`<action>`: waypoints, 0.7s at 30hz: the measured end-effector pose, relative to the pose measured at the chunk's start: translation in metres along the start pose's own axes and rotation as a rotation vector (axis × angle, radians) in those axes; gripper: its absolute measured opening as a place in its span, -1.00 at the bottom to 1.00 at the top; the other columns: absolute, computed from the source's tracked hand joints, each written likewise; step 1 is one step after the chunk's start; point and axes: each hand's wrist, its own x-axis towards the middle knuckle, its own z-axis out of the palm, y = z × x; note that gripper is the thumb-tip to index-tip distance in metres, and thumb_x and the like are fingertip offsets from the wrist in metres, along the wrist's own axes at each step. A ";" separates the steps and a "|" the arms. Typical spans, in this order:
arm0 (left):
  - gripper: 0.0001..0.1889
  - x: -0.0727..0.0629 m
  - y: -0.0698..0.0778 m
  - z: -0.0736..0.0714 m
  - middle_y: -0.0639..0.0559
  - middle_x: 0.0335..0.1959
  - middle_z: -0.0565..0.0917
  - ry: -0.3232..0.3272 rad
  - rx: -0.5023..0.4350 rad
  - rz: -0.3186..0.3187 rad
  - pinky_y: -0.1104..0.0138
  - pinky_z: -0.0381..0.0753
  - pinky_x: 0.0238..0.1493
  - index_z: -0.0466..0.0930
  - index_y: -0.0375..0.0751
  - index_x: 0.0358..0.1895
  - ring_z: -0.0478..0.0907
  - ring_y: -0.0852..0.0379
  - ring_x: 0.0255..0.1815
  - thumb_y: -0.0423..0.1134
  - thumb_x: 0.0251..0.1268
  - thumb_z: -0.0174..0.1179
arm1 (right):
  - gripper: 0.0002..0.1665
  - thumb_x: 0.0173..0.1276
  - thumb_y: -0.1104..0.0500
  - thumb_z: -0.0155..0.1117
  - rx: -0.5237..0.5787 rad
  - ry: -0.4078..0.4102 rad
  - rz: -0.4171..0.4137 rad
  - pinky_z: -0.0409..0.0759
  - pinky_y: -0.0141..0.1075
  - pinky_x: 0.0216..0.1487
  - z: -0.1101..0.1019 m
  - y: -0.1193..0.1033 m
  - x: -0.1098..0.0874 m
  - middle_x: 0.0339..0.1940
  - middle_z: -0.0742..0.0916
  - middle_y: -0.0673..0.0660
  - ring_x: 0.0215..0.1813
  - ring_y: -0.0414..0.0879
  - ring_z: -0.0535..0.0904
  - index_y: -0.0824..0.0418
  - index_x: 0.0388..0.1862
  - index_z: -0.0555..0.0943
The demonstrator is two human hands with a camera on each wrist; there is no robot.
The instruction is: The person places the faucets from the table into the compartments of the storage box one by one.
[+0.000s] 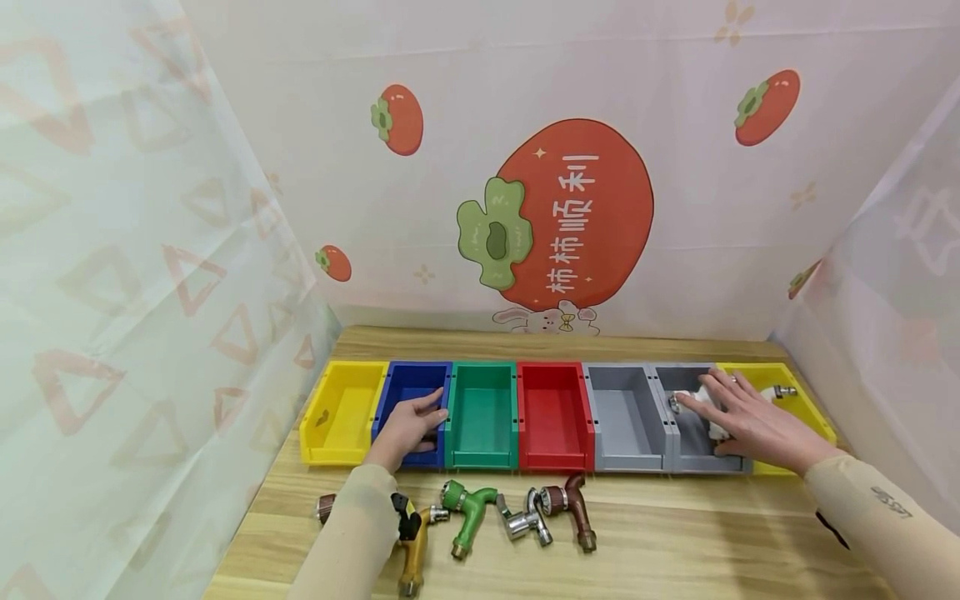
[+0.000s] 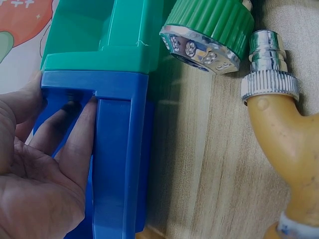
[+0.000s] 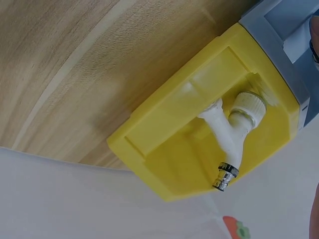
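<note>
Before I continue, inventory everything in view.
Outer bins: 2, yellow, row ends
Inner bins: 5, blue, green, red, two grey, between
Bin taps: 2, white, right yellow bin, right grey bin (part-hidden)
Loose taps: 4, green, ochre, chrome, dark brown, before bins
Ribbed knob: 1, brown, partly behind left sleeve
Table: 1, tan, beneath
Printed walls: 3, pale, around
Sleeves: 2, cream, forearms
Wrist gear: 2, black, cuffs
Left hand: 1, in blue bin
Right hand: 1, over right grey bin

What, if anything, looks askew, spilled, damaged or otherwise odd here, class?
One thing: a small dark patch on the left side of the leftmost yellow bin, odd because the plastic around it is plain yellow. I can't tell whether it is a stain, hole or shadow. The row of bins looks straight, with no spill visible.
</note>
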 end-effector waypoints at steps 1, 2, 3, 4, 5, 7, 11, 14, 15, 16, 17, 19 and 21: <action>-0.40 0.000 0.000 0.000 -0.15 0.44 0.50 0.001 0.002 -0.001 -0.05 0.70 0.09 0.29 0.23 0.57 0.55 -0.22 0.32 -0.12 0.54 0.19 | 0.45 -0.37 -0.11 0.78 0.002 -0.002 0.002 -0.40 -0.06 0.65 0.001 0.000 0.000 0.43 0.43 0.48 0.48 0.41 0.28 0.03 0.61 0.31; -0.40 0.000 0.000 0.000 -0.15 0.44 0.50 0.003 0.003 -0.003 -0.05 0.70 0.09 0.29 0.23 0.57 0.55 -0.22 0.31 -0.12 0.54 0.20 | 0.44 -0.35 -0.12 0.77 0.005 -0.006 0.003 -0.40 -0.06 0.65 0.001 0.000 0.000 0.44 0.42 0.48 0.48 0.41 0.28 0.04 0.61 0.30; -0.40 0.000 0.000 0.000 -0.15 0.44 0.50 0.003 0.005 -0.003 -0.05 0.70 0.09 0.29 0.23 0.57 0.55 -0.22 0.31 -0.12 0.54 0.20 | 0.42 -0.33 -0.13 0.76 0.009 -0.010 0.004 -0.39 -0.06 0.65 0.001 0.000 -0.001 0.44 0.42 0.48 0.48 0.42 0.28 0.04 0.61 0.31; -0.40 0.000 0.000 0.000 -0.15 0.44 0.50 0.003 0.007 -0.003 -0.05 0.70 0.09 0.29 0.23 0.57 0.56 -0.22 0.31 -0.12 0.54 0.20 | 0.41 -0.31 -0.14 0.74 0.012 -0.014 0.004 -0.38 -0.06 0.66 0.001 0.000 -0.001 0.44 0.42 0.49 0.48 0.42 0.28 0.04 0.61 0.31; -0.40 0.000 0.000 0.000 -0.16 0.44 0.50 0.003 0.008 -0.002 -0.05 0.70 0.09 0.29 0.23 0.57 0.55 -0.22 0.31 -0.12 0.54 0.20 | 0.40 -0.30 -0.15 0.72 0.016 -0.015 0.005 -0.37 -0.06 0.66 0.001 0.000 -0.001 0.44 0.43 0.49 0.48 0.42 0.28 0.04 0.61 0.31; -0.40 0.000 0.000 0.000 -0.16 0.44 0.50 0.004 0.008 0.000 -0.05 0.70 0.09 0.30 0.22 0.57 0.55 -0.22 0.31 -0.12 0.54 0.20 | 0.37 -0.26 -0.16 0.70 0.028 -0.021 0.007 -0.36 -0.06 0.66 0.002 0.001 -0.001 0.45 0.42 0.50 0.50 0.42 0.27 0.05 0.61 0.31; -0.40 0.000 0.000 0.000 -0.16 0.44 0.50 0.003 0.008 0.005 -0.05 0.70 0.09 0.29 0.22 0.57 0.56 -0.22 0.31 -0.12 0.54 0.20 | 0.39 -0.27 -0.12 0.73 0.048 -0.029 0.019 -0.38 -0.08 0.66 0.001 0.000 -0.001 0.46 0.41 0.50 0.51 0.42 0.25 0.05 0.61 0.30; -0.40 0.000 -0.001 0.000 -0.16 0.43 0.50 0.001 0.005 0.005 -0.05 0.70 0.09 0.29 0.22 0.57 0.55 -0.22 0.31 -0.13 0.54 0.20 | 0.40 -0.29 -0.10 0.75 0.054 -0.034 0.029 -0.39 -0.09 0.65 0.002 -0.001 -0.001 0.46 0.40 0.50 0.51 0.43 0.25 0.05 0.61 0.30; -0.40 0.000 -0.001 0.000 -0.16 0.43 0.50 0.002 0.005 0.005 -0.05 0.70 0.09 0.29 0.22 0.57 0.55 -0.22 0.31 -0.13 0.54 0.20 | 0.40 -0.29 -0.10 0.75 0.055 -0.037 0.031 -0.40 -0.10 0.65 0.002 -0.001 -0.001 0.46 0.40 0.50 0.52 0.42 0.23 0.05 0.61 0.29; -0.40 0.000 -0.001 0.000 -0.15 0.43 0.50 0.003 0.005 0.005 -0.05 0.70 0.09 0.30 0.22 0.57 0.56 -0.22 0.31 -0.13 0.54 0.20 | 0.40 -0.28 -0.09 0.75 0.058 -0.039 0.033 -0.40 -0.10 0.65 0.002 -0.001 -0.001 0.46 0.40 0.50 0.55 0.40 0.19 0.05 0.62 0.29; -0.40 0.000 -0.001 0.000 -0.15 0.43 0.51 0.004 0.006 0.005 -0.05 0.70 0.08 0.30 0.22 0.57 0.56 -0.22 0.31 -0.13 0.54 0.20 | 0.40 -0.28 -0.09 0.75 0.057 -0.039 0.034 -0.40 -0.10 0.65 0.003 -0.001 -0.001 0.46 0.40 0.50 0.57 0.39 0.17 0.05 0.61 0.29; -0.40 0.000 -0.001 0.001 -0.15 0.43 0.51 0.006 0.008 0.006 -0.05 0.71 0.08 0.30 0.22 0.57 0.56 -0.22 0.30 -0.12 0.54 0.20 | 0.39 -0.28 -0.09 0.74 0.063 -0.040 0.036 -0.40 -0.11 0.65 0.003 -0.001 -0.002 0.46 0.40 0.50 0.64 0.34 0.05 0.06 0.61 0.29; -0.40 0.000 -0.001 0.001 -0.15 0.42 0.52 0.010 0.011 0.006 -0.04 0.71 0.07 0.31 0.22 0.57 0.57 -0.21 0.29 -0.12 0.53 0.21 | 0.39 -0.27 -0.09 0.74 0.066 -0.039 0.035 -0.41 -0.11 0.64 0.003 -0.001 -0.001 0.46 0.41 0.51 0.67 0.30 -0.03 0.06 0.61 0.29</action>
